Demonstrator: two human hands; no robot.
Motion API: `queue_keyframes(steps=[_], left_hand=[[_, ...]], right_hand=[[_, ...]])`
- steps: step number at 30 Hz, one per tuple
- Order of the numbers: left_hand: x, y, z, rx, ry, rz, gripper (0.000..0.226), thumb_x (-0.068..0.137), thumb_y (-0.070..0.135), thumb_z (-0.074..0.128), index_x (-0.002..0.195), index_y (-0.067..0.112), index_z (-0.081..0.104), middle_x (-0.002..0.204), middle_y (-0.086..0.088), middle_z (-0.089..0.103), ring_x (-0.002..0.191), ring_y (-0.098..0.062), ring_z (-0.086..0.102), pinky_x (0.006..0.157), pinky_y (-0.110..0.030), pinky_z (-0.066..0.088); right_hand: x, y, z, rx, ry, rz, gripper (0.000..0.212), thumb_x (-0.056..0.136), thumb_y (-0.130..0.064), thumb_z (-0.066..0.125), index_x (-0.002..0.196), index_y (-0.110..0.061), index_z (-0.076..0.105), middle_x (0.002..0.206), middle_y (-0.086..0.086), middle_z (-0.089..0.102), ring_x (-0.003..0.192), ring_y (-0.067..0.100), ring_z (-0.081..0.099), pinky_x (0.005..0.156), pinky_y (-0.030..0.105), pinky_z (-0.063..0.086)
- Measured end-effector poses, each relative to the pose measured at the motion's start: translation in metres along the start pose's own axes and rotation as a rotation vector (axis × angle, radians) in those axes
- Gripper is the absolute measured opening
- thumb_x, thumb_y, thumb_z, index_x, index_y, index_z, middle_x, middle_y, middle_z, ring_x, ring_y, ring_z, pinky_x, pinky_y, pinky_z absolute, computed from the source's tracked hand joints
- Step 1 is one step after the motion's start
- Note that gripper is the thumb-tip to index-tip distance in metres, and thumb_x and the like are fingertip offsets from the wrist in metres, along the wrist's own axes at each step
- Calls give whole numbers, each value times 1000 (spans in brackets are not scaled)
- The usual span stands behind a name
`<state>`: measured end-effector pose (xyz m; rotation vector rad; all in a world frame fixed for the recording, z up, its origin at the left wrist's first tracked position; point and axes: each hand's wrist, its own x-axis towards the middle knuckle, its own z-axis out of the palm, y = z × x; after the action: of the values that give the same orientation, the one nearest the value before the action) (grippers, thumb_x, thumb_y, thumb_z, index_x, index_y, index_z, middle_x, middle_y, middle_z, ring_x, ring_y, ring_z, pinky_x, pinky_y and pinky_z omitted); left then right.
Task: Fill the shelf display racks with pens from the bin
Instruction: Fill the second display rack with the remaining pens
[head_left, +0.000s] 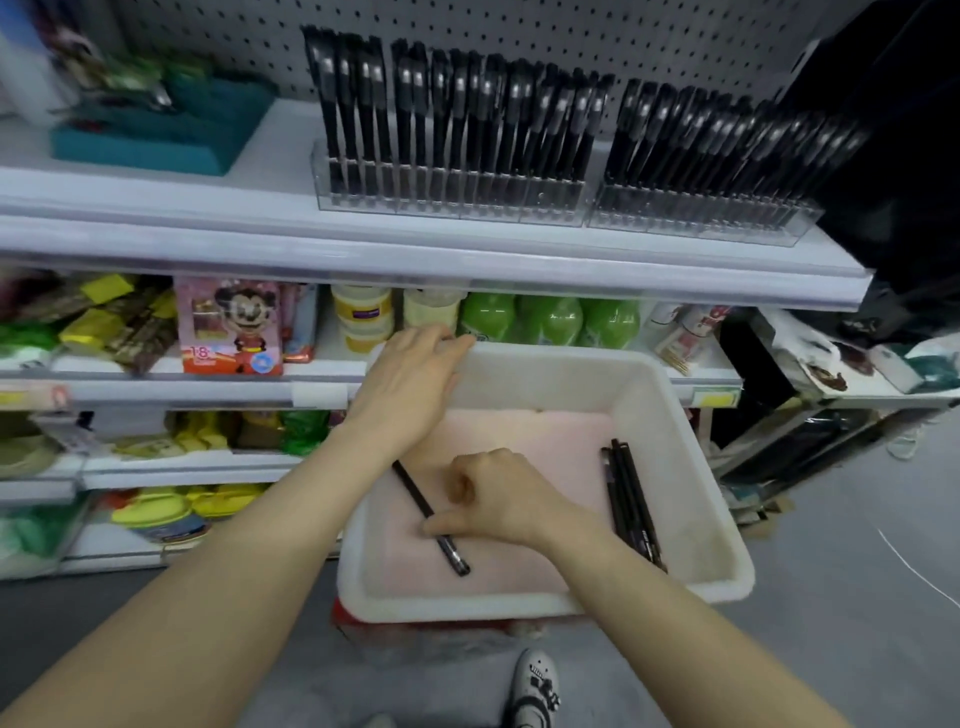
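Head view: the white plastic bin (691, 415) sits below the upper shelf (208, 234), and a pink liner (545, 441) covers its floor. 1 single pen (457, 558) lies slantwise on the liner in the bin's left half. It is slim and black with a pale band near its nearer end. A bundle of pens (631, 499) lies against the bin's right wall. They are the same black kind, at least 3 of them, though blur hides the exact count.

The right hand (498, 499) is down inside the bin with its fingers curled. Its thumb lies on the single pen's barrel, pinching the pen where it lies on the liner. The left hand (410, 384) rests on the bin's far left corner, with fairly straight fingers laid along the rim and holding nothing.

On the upper shelf stand 2 clear racks side by side, the left rack (447, 202) and the right rack (701, 218). Both are packed with upright black pens, each with a grey band, and the pens are too many and too blurred to count. The pens in the right rack lean to the right.

On the shelf just behind the bin stand 3 green bottles (550, 319). 1 white shoe (537, 686) shows on the grey floor in front of the bin.
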<state>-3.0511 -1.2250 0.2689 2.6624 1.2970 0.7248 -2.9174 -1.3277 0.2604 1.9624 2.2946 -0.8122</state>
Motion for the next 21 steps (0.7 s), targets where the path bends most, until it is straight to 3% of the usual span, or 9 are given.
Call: queue_keyframes(steps=[3, 8, 13, 17, 21], left_hand=[[-2, 2, 1, 9, 19, 30, 49, 86, 9, 64, 135, 12, 56, 119, -17, 58, 106, -38, 54, 90, -43, 43], [-3, 0, 1, 25, 30, 34, 49, 87, 10, 64, 136, 12, 55, 121, -17, 58, 106, -38, 53, 90, -43, 42], [-3, 4, -1, 31, 20, 26, 52, 87, 8, 64, 138, 13, 53, 124, -17, 56, 109, -39, 52, 93, -43, 42], [-2, 4, -2, 24, -15, -6, 53, 91, 12, 60, 142, 19, 48, 132, -12, 53, 118, -36, 48, 100, -41, 38], [8, 5, -7, -19, -49, -50, 44, 95, 22, 57, 139, 22, 53, 131, -6, 54, 117, -32, 49, 96, -38, 40]], right_hand=[[5, -2, 4, -105, -21, -4, 44, 69, -59, 75, 81, -21, 55, 91, 2, 66, 81, 23, 56, 67, 31, 41], [10, 8, 5, -113, 86, 57, 11, 78, -29, 62, 85, -21, 58, 99, 10, 68, 94, 33, 61, 73, 33, 46], [5, 24, -5, 30, 198, 186, 9, 80, -24, 60, 89, -21, 62, 95, 4, 68, 92, 30, 61, 75, 32, 48], [2, 33, -20, 232, 322, 290, 17, 90, -19, 54, 99, -18, 69, 98, 3, 70, 95, 25, 60, 72, 27, 41], [-6, 48, -45, 342, 408, 307, 15, 93, -20, 52, 88, -21, 65, 84, -3, 65, 86, 22, 60, 70, 26, 40]])
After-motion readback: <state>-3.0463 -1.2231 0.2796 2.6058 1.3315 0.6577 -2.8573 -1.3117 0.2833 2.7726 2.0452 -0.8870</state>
